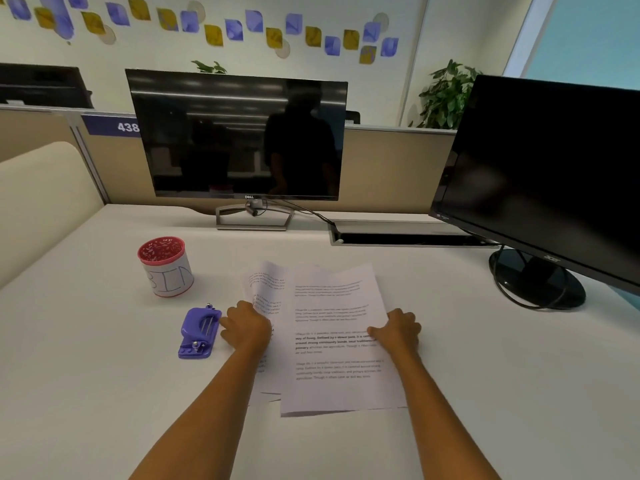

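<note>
**A:** First entry?

**B:** Printed sheets (332, 375). A loose stack of text pages lying on the white desk (104, 375), near centre. The top page sits skewed to the right over the ones beneath. The far left corner of the lower pages curls upward.

**A:** Hands on it?

**B:** Left hand (246, 328): knuckles up, fingers curled on the stack's left edge. I cannot tell whether it pinches the paper or only presses it. Right hand (398, 331): fingers curled at the top page's right edge, thumb laid on the printed face, pinching that edge.

**A:** Adjacent items?

**B:** Purple desk tool (199, 332), plastic with metal pins, just left of the left hand. Red cup (166, 268), wrapped in white paper lettered BIN, farther left and beyond the tool.

**A:** Far side?

**B:** Dell monitor (239, 133), dark, on a metal stand at far centre. Cable tray (398, 235), lid open, to its right. Acer monitor (554, 174), dark, on a round black base at the right. Beige partition (388, 168) behind, with a potted plant (446, 98) beyond it.
</note>
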`<state>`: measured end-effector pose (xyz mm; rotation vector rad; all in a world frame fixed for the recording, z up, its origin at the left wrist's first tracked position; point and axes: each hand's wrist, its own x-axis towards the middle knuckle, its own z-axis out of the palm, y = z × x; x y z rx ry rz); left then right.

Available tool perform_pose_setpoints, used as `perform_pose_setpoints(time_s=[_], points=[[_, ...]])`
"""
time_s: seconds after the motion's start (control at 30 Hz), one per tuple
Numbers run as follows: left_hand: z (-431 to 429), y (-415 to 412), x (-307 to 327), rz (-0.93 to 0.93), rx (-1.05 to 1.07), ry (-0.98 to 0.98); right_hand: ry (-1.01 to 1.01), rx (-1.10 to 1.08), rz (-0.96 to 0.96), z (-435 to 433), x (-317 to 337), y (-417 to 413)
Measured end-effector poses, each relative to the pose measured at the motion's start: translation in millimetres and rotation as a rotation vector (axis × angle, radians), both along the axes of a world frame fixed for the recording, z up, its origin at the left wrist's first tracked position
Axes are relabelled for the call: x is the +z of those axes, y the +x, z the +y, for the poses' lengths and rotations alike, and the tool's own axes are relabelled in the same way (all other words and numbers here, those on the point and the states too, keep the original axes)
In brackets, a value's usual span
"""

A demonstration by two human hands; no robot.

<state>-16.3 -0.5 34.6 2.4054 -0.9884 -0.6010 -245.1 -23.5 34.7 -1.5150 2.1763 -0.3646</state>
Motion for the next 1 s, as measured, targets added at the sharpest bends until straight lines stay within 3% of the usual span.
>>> perform_pose_setpoints(time_s=[0.13, 0.43, 0.63, 0.8, 1.0], points=[[0, -5, 1, 0.069, 0.028, -0.102, 0.083, -0.046, 0.1, -2, 3, 22], [0, 2, 1, 0.245, 0.079, -0.135, 0.159, -0.094, 0.057, -13, 4, 37], [-2, 4, 4, 0.192, 0.112, -0.088, 0.277, -0.113, 0.015, -17, 8, 30], [-3, 5, 7, 0.187, 0.134, -0.062, 0.242, -0.123, 0.055, -17, 5, 33], [2, 12, -3, 0.306, 0.061, -0.153, 0.137, -0.133, 0.022, -16, 2, 42]])
